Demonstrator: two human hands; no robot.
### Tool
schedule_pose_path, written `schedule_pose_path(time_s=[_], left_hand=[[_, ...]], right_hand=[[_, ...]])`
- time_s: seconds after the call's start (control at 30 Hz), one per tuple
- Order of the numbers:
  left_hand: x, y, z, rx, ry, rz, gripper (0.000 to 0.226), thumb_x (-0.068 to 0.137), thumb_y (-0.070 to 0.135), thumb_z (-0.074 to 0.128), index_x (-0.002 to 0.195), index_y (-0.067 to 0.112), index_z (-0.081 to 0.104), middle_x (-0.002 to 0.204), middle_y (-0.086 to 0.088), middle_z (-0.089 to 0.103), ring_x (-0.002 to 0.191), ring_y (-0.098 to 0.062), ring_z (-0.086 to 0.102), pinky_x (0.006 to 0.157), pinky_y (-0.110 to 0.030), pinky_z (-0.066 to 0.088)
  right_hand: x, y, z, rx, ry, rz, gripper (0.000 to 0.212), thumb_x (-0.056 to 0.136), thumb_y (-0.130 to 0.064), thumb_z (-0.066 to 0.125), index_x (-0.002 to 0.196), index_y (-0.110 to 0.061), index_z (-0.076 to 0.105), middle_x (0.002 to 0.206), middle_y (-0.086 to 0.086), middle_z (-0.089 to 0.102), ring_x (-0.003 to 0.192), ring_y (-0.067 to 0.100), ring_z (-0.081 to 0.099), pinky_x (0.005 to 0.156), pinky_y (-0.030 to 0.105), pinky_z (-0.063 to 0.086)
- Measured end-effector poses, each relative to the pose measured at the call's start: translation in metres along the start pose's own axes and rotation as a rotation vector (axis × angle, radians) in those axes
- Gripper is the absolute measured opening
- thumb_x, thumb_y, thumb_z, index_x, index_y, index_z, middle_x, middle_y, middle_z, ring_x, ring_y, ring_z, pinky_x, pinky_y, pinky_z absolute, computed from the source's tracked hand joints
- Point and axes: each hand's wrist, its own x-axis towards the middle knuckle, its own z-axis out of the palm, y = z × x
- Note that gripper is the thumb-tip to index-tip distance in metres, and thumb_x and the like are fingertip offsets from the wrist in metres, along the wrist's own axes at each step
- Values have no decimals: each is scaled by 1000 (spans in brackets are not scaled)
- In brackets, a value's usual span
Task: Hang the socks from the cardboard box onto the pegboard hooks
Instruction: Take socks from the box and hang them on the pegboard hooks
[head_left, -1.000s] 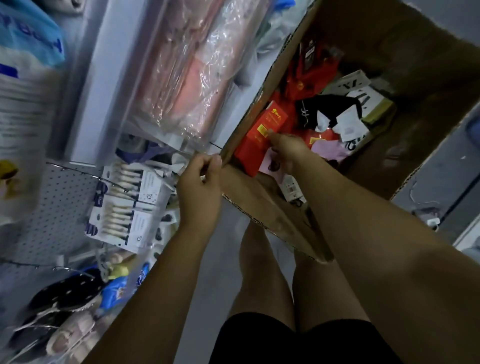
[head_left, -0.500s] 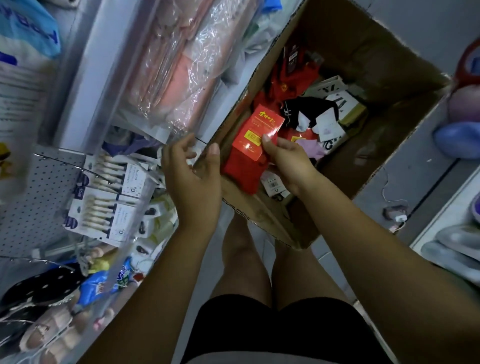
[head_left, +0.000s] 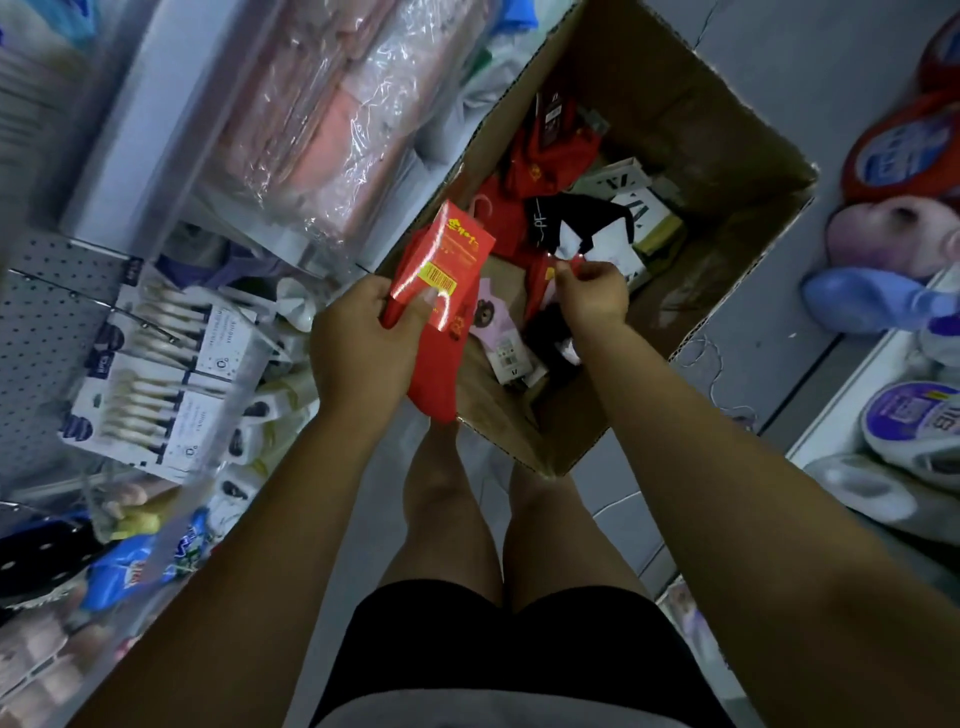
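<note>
At far left I see the pegboard (head_left: 41, 332), with wire hooks (head_left: 72, 295) projecting from it. White packs (head_left: 161, 374) hang on the hooks, and further wrapped goods are stacked above and below them. My left hand (head_left: 358, 343) holds the red socks (head_left: 447, 291): the thumb presses on the front of the card label and the fingers curl behind it. The pair is raised over the left rim of the box (head_left: 727, 130), label end up and toe end hanging down past the rim. The box stands open on the floor, in front of the person's legs. Inside it lie more socks, among them black socks (head_left: 566, 218) and several red pairs. My right hand (head_left: 592, 296) is inside the box, fingertips pinched narrowly on a red item (head_left: 543, 275); I cannot tell which part of it they grip. At far right, a shelf (head_left: 841, 410) carries round tubs (head_left: 914, 415).
</note>
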Motion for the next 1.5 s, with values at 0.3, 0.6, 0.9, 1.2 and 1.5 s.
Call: schedule_pose_path(time_s=[0.3, 0.6, 0.9, 1.2, 1.5], left_hand=[[12, -14, 1, -65, -52, -6, 34, 86, 57, 72, 101, 26, 70, 87, 13, 73, 82, -10, 73, 74, -44, 63], [15, -16, -1, -170, -106, -41, 30, 85, 53, 74, 91, 24, 70, 83, 10, 76, 77, -7, 74, 73, -46, 63], [2, 0, -31, -352, -259, -65, 23, 91, 35, 74, 94, 16, 62, 89, 3, 75, 78, -7, 72, 72, -31, 59], [-40, 26, -92, -561, -268, 5, 14, 96, 20, 68, 107, 25, 62, 92, 6, 76, 82, -5, 74, 70, -23, 58], [-130, 67, -118, -924, -39, -59, 15, 99, 20, 64, 113, 21, 68, 97, 3, 80, 85, -10, 76, 66, -26, 60]], right_hand=[[50, 27, 25, -73, 134, 49, 78, 63, -49, 87, 124, -17, 51, 127, 7, 62, 120, 32, 59, 104, 50, 48], [35, 23, 27, -24, -70, 110, 50, 82, -35, 82, 119, -6, 65, 118, 9, 71, 105, 24, 67, 93, 33, 51], [-90, -23, -33, 227, -214, 163, 50, 91, -26, 73, 129, 2, 56, 118, 14, 71, 95, 25, 72, 70, 33, 57], [-224, -52, -93, 406, -187, -113, 22, 93, -25, 71, 108, -11, 62, 109, 15, 71, 79, 18, 74, 60, 25, 58], [-268, -68, -150, 475, -641, -188, 28, 99, -22, 61, 116, 0, 65, 113, 12, 75, 106, 21, 72, 93, 30, 58]])
